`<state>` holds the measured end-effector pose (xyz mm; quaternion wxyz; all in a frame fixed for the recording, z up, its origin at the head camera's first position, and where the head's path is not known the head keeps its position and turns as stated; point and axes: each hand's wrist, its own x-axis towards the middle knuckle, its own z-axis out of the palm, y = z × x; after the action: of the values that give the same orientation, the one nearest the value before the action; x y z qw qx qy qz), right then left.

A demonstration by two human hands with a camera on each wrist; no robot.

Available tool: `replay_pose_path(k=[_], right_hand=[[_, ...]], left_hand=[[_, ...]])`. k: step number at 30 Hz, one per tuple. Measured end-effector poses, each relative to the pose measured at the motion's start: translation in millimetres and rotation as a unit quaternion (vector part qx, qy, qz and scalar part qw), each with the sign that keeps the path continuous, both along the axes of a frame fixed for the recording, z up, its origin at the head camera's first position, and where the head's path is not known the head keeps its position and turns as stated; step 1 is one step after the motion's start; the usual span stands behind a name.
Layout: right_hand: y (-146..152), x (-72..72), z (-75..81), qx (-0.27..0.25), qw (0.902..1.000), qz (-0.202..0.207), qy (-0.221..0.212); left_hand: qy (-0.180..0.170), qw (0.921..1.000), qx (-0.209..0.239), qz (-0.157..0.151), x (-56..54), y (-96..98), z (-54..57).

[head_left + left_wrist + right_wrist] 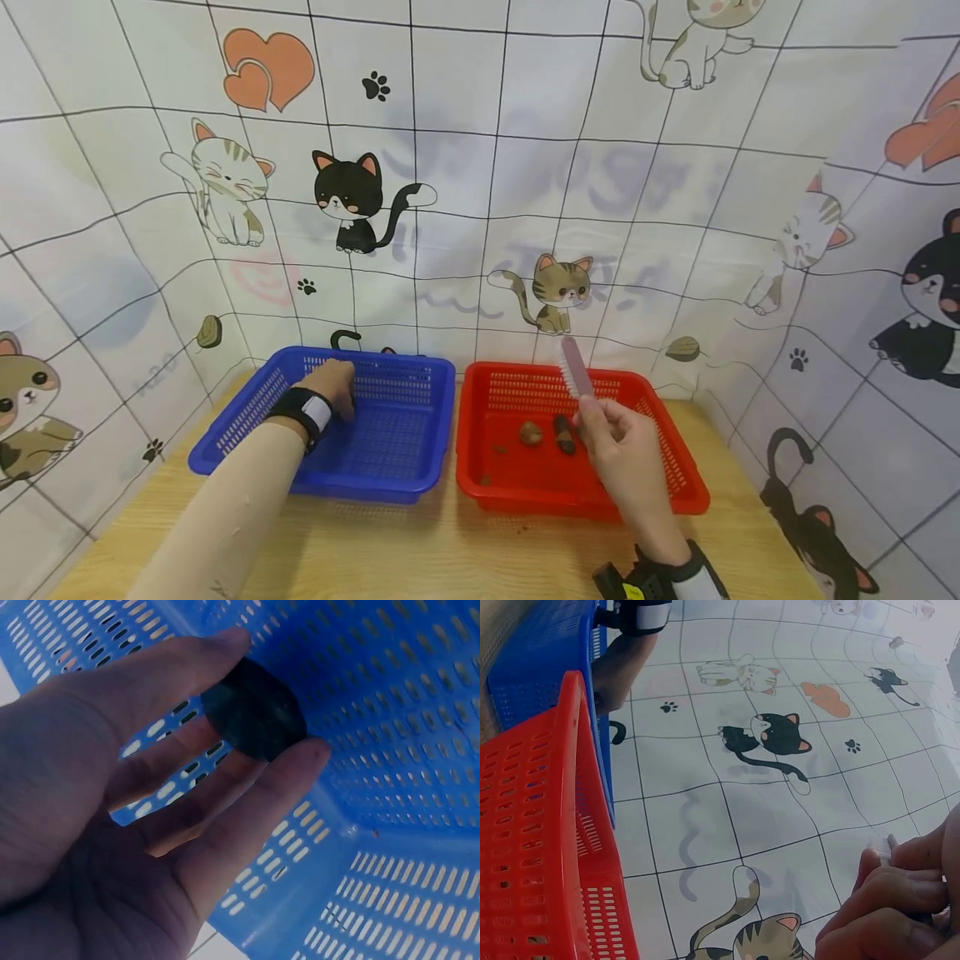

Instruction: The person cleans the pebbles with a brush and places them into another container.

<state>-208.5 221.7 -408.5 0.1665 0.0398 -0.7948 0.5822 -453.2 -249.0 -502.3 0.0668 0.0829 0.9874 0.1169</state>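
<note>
Inside the blue plastic basket [375, 487], my left hand [330, 387] reaches down near the back-left part. The left wrist view shows its thumb and fingertips pinching a dark, smooth, rounded piece [255, 709], like a flat stone or shell. My right hand [626, 450] is over the red plastic basket [517, 504] and grips a pink brush [576, 367] by its lower end. The brush stands upright, its white bristles facing left. Below lie a brown lump [531, 433] and a dark oblong piece with a lighter middle [564, 435].
Both baskets stand side by side on a light wooden table [450, 550]. Small brown bits [486, 481] lie on the red basket's floor. A white sheet [457, 183] printed with cats and grid lines surrounds the table at the back and sides.
</note>
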Motion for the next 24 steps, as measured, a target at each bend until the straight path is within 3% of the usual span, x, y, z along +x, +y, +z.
replay_pose_path(k=[6,12,15,18,21,24], right_hand=[[0.4,0.8,2.3,0.0,1.0,-0.005,0.002],[0.8,0.4,2.4,-0.004,1.0,-0.004,-0.005],[1.4,0.0,2.0,-0.005,0.9999,-0.004,-0.014],[2.7,-1.4,3.2,0.0,0.9995,-0.001,-0.031],[3.8,-3.7,3.8,0.011,0.9988,0.004,-0.047],[4.9,-5.0,3.2,0.021,0.998,0.006,-0.059]], left_hand=[[0.0,0.9997,-0.02,-0.011,-14.9,-3.1,-24.4],[0.019,0.9992,-0.031,-0.013,-12.9,-3.3,-28.6],[0.019,0.9992,-0.032,-0.014,-0.7,1.2,-14.6],[0.022,0.9994,-0.028,-0.004,30.1,16.9,18.8],[0.04,0.9985,-0.037,0.011,54.8,31.3,44.8],[0.06,0.9968,-0.048,0.019,60.1,38.4,54.0]])
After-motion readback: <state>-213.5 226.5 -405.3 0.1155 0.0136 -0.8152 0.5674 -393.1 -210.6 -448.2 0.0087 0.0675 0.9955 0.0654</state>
